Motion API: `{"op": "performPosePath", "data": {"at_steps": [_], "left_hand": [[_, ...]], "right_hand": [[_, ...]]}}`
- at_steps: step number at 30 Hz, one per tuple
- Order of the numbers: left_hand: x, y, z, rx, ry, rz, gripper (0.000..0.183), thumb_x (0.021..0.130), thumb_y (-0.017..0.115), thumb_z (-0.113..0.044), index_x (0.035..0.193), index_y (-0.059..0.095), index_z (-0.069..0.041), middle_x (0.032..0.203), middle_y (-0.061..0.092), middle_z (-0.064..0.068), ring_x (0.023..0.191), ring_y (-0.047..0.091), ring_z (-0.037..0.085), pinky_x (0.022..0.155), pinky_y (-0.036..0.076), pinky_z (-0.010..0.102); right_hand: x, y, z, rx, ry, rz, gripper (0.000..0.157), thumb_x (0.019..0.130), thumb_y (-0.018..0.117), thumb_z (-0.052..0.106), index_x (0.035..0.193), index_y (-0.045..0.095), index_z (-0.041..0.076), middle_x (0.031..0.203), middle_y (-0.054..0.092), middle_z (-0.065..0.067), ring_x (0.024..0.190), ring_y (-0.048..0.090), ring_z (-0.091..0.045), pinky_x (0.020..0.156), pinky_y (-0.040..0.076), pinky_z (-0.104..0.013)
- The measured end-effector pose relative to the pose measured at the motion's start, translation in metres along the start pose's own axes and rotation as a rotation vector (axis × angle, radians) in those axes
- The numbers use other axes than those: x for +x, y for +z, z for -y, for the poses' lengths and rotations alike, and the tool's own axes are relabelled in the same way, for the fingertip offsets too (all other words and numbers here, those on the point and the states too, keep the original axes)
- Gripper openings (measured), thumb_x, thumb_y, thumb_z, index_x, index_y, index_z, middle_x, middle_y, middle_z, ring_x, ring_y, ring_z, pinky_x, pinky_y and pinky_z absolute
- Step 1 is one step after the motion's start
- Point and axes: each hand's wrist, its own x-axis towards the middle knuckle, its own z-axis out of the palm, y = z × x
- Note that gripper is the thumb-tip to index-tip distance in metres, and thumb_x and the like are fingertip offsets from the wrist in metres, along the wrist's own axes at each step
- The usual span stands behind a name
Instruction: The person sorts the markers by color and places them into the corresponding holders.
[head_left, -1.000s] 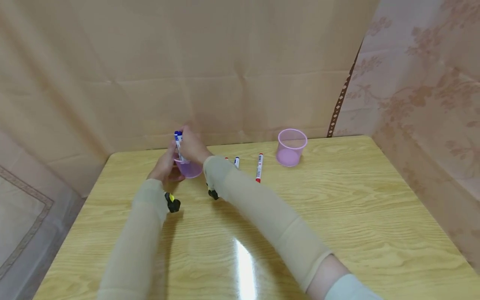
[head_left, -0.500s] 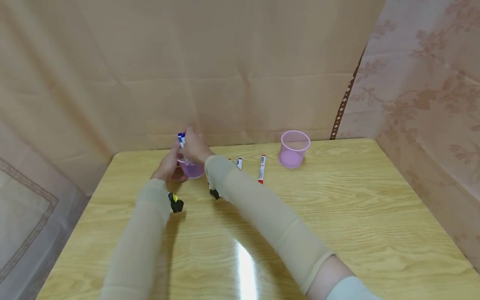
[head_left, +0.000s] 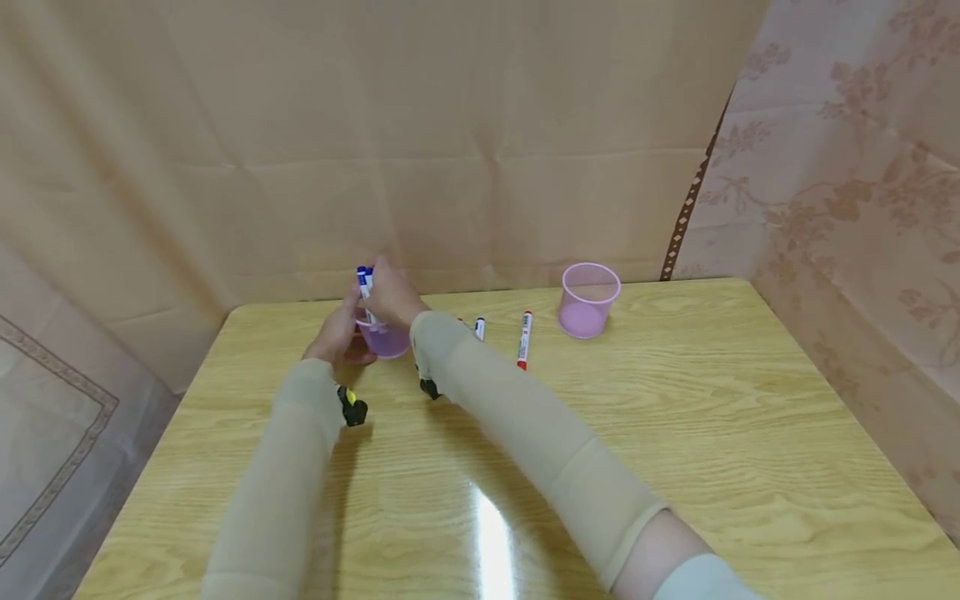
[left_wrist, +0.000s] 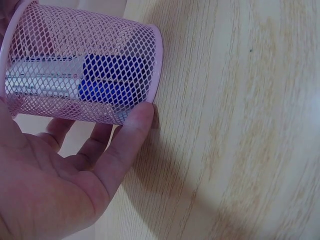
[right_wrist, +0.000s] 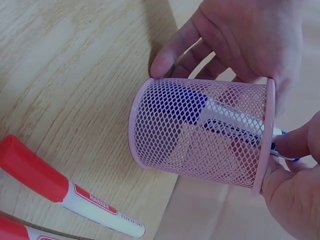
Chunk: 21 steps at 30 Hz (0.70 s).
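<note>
A pink mesh pen holder stands at the back left of the table. Two markers with blue caps downward show through its mesh in the left wrist view. My left hand holds the holder from its left side, a fingertip against the base ring in the left wrist view. Over the top, my right hand pinches the upper part of the markers at the rim; in the right wrist view its thumb and finger meet there. Which of the markers they grip is partly hidden.
Another pink mesh pen holder stands upright at the back right. Between the holders lie a red-capped marker and a dark-capped marker, the latter partly behind my right forearm. A further red end peeks out there.
The head view has shifted slightly, so everything sits a little further right and lower in it than a second ago. Both hands stay at the same pen holder with hardly any visible movement.
</note>
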Motion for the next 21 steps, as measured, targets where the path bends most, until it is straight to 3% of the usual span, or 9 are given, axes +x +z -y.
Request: {"op": "performPosePath", "data": {"at_steps": [7,14,21], "left_hand": [[-0.0053,-0.0013,-0.0017,0.006,0.006,0.009,0.098,0.096,0.014,-0.079,0.153,0.033,-0.002,0.143,0.045,0.024,0.115,0.056,0.035,0.092,0.055,0.045],[-0.0095,-0.0008,-0.0029,0.023,0.009,0.003,0.109,0.087,0.017,-0.088,0.153,0.034,-0.003,0.143,0.046,0.022,0.117,0.056,0.034,0.093,0.054,0.043],[-0.0087,0.0012,-0.0031,0.032,0.007,0.005,0.106,0.09,0.015,-0.085,0.153,0.034,-0.001,0.142,0.047,0.023,0.116,0.057,0.034,0.093,0.055,0.044]], "right_hand": [[0.0013,0.001,-0.0004,-0.028,-0.029,0.006,0.053,0.099,0.068,0.019,0.144,0.039,0.017,0.125,0.06,-0.006,0.108,0.062,-0.019,0.095,0.053,-0.038],[0.001,0.0017,-0.0002,-0.037,-0.016,-0.009,0.054,0.098,0.069,0.019,0.143,0.04,0.018,0.125,0.06,-0.005,0.108,0.062,-0.019,0.095,0.053,-0.038],[-0.0002,0.0025,-0.0009,-0.031,0.021,-0.02,0.051,0.099,0.069,0.022,0.141,0.04,0.02,0.125,0.06,-0.005,0.107,0.061,-0.019,0.094,0.053,-0.04]]}}
